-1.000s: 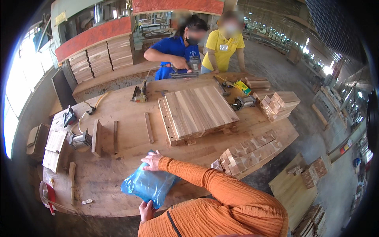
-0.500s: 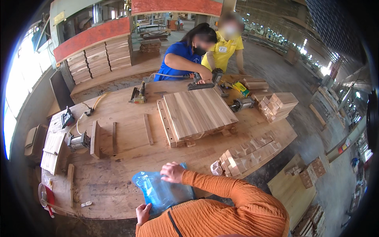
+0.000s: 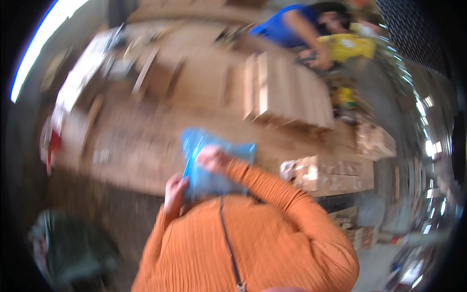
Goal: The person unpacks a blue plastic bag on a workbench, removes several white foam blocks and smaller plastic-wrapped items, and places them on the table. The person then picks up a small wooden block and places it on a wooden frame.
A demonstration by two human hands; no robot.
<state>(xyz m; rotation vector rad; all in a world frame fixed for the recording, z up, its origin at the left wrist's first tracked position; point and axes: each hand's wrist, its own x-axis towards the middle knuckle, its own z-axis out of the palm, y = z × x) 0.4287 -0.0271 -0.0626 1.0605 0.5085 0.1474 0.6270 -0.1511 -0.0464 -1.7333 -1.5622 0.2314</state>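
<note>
A translucent blue plastic bag (image 3: pixel 204 182) lies at the near edge of the wooden table, right in front of my body. At the bag's left edge, my left hand (image 3: pixel 175 191) pinches the plastic between thumb and fingers. My right hand (image 3: pixel 214 159) rests on the upper part of the bag, fingers curled in and gripping the film, though motion blurs them. Whatever is inside the bag cannot be made out.
A wooden panel stack (image 3: pixel 292 92) sits beyond the bag to the right. Wood blocks (image 3: pixel 335 173) line the near right edge. Across the table, a person in blue (image 3: pixel 292 27) leans over the work beside one in yellow (image 3: pixel 348 47). A dark green covered thing (image 3: pixel 73 248) stands at lower left.
The view has swung, so the table appears turned and higher up. My right hand's fingers, spread over the bag before, are now curled in. My left hand stays at the bag's edge.
</note>
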